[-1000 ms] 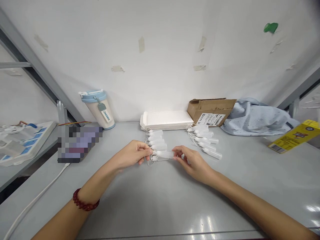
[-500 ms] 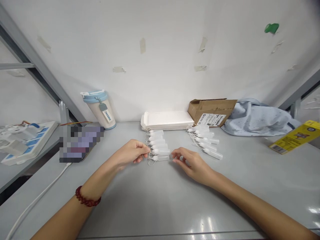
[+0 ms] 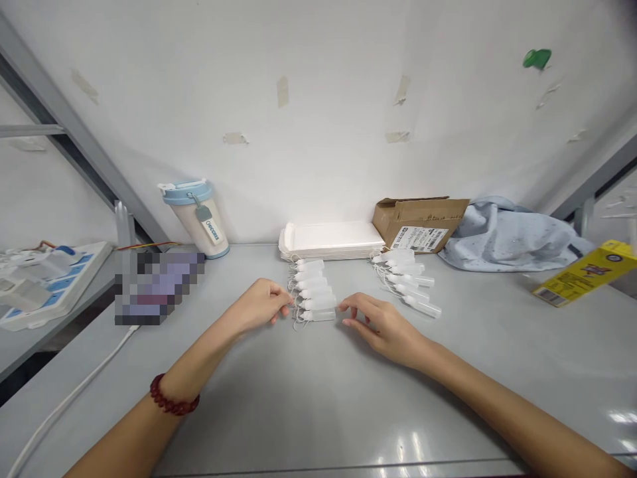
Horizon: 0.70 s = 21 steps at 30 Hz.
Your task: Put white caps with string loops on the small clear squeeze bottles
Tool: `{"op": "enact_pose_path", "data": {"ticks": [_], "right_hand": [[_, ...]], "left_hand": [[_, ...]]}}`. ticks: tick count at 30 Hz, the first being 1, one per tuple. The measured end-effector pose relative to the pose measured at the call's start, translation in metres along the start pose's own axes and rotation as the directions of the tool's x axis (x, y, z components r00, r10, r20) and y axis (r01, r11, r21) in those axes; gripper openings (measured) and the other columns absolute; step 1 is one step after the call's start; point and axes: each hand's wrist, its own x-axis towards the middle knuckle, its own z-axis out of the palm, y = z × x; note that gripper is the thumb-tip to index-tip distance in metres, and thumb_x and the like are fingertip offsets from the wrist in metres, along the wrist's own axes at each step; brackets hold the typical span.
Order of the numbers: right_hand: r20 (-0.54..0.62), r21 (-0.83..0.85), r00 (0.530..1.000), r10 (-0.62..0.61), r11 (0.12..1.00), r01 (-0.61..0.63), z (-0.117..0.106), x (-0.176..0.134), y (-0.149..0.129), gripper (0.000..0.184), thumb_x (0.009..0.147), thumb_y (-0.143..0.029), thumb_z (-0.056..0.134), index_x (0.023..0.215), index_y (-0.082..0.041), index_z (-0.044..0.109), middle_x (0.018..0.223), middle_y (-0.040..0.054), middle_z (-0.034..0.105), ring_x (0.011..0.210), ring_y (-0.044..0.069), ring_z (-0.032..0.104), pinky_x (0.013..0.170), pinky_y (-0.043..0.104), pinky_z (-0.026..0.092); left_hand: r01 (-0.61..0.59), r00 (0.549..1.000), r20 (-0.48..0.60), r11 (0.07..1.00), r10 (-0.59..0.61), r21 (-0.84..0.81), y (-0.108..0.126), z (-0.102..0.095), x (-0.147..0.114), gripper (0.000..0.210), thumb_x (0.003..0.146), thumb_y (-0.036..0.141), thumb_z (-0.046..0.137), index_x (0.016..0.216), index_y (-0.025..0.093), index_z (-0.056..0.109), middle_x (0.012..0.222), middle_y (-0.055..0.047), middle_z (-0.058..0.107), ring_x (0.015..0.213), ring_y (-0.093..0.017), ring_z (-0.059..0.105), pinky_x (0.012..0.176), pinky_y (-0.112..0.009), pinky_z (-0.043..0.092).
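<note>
Several small translucent squeeze bottles (image 3: 316, 292) with white caps and thin looped cords lie in a column on the grey table, caps to the left. At their cap ends, my left hand (image 3: 263, 305) has thumb and forefinger pinched together by the cord loops (image 3: 294, 307); whether a cord is between them is hidden. My right hand (image 3: 374, 322) is just off the bases of the nearest bottles, fingers curved and thumb apart, holding nothing. A second group of similar bottles (image 3: 418, 292) lies fanned out beyond the right hand, cords towards the upper left.
Behind the bottles lies a stack of flat white packs (image 3: 333, 240), beside a cardboard box (image 3: 423, 222) and a pale blue cloth (image 3: 502, 236). A yellow box (image 3: 577, 275) is at right. A tumbler (image 3: 206, 226), a blurred-out phone (image 3: 162, 289) and a power strip (image 3: 64, 292) are at left.
My left hand's pinched fingertips have drawn slightly left from the bottle cap. The right hand and the bottles look nearly unchanged; the whole view has shifted a little.
</note>
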Motion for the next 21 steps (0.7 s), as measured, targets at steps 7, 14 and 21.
{"op": "enact_pose_path", "data": {"ticks": [7,14,21], "right_hand": [[-0.371,-0.351,0.903,0.217,0.867,-0.353,-0.031,0.006,0.017,0.025,0.087,-0.032,0.042,0.073,-0.018,0.056,0.060,0.0020,0.061,0.048,0.013,0.049,0.049,0.024,0.032],[-0.208,-0.543,0.745,0.634,0.558,-0.627,-0.080,0.001,0.034,0.019,0.075,-0.034,0.054,0.063,-0.020,0.056,0.063,0.0038,0.060,0.054,0.017,0.052,0.044,0.024,0.026],[-0.016,-0.467,0.679,0.734,0.595,-0.654,-0.097,-0.014,0.055,0.024,0.060,-0.040,0.069,0.062,-0.019,0.058,0.068,0.0055,0.059,0.056,0.017,0.053,0.045,0.026,0.031]], "left_hand": [[-0.109,0.907,-0.349,0.932,0.235,0.344,0.001,0.016,-0.005,0.022,0.076,0.032,0.042,0.062,0.019,0.053,0.060,-0.001,0.061,0.058,-0.017,0.053,0.052,-0.025,0.034],[-0.245,0.887,-0.284,0.891,0.365,0.382,0.008,0.039,-0.022,0.022,0.081,0.029,0.039,0.063,0.020,0.049,0.054,0.002,0.055,0.049,-0.014,0.046,0.049,-0.025,0.030],[-0.451,0.820,-0.119,0.759,0.560,0.469,0.003,0.057,-0.026,0.023,0.083,0.024,0.038,0.062,0.019,0.046,0.055,0.001,0.050,0.049,-0.012,0.042,0.051,-0.025,0.027]]}}
